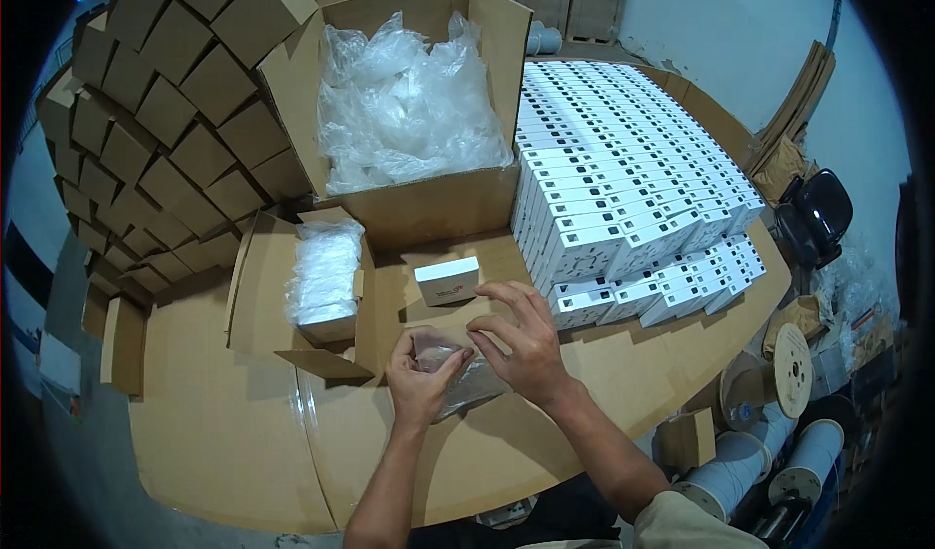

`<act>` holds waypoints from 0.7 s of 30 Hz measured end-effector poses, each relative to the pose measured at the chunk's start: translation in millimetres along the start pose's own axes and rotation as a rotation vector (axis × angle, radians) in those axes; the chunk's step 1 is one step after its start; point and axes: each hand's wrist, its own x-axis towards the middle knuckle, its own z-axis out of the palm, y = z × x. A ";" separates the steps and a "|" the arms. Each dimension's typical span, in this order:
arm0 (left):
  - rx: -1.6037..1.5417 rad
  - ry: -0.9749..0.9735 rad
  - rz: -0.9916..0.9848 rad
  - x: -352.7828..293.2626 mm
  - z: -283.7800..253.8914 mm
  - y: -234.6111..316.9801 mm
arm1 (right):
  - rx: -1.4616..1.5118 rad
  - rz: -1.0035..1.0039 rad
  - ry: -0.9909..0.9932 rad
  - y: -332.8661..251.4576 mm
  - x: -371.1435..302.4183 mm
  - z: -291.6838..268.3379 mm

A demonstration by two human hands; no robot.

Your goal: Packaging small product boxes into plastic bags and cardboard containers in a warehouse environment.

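A clear plastic bag (473,385) hangs low over the cardboard-covered table, with my left hand (417,381) closed on its upper edge. Thumb and forefinger of my right hand (528,342) are pinched together at the bag's top edge; the other fingers are raised. Just beyond my hands a small white box (446,283) stands upright on the cardboard. To the left, an open carton (365,330) holds a row of plastic-wrapped packs (326,271).
A large open carton (419,203) full of clear plastic bags stands at the back. Rows of stacked white boxes (584,247) fill the right side. Folded brown cartons (200,145) are piled at left. Cable spools (726,471) stand on the floor at lower right.
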 end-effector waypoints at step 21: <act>0.047 0.018 -0.005 -1.1 1.2 1.8 | 0.049 0.023 -0.073 -0.8 8.7 -2.4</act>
